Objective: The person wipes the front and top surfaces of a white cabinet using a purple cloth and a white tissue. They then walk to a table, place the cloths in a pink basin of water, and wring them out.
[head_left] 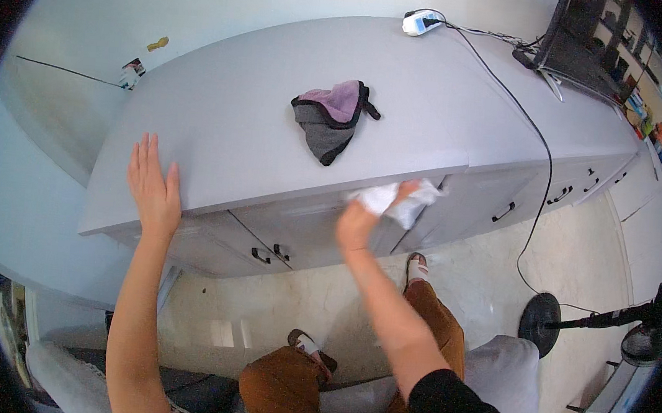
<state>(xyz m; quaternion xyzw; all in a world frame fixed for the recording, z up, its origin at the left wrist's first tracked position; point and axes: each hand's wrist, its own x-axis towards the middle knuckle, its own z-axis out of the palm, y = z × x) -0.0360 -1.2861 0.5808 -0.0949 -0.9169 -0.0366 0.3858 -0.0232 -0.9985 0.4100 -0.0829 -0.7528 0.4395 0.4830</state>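
My left hand (154,190) lies flat on the left front part of the grey cabinet top (222,122), fingers stretched out. In front of the cabinet's front edge, my right hand (358,222) is closed on a crumpled white wipe (381,198), which is smeared by motion. I cannot tell whether the wipe touches the cabinet door behind it. A folded purple and grey cloth (331,122) with a black border and a hanging loop rests on the cabinet top, beyond my right hand.
Black door handles (261,255) stick out from the cabinet front. A white power strip (422,22) sits at the back edge, its black cable (539,137) running over the top to the floor. At right stand a television (592,44) and a fan with a round black base (540,325).
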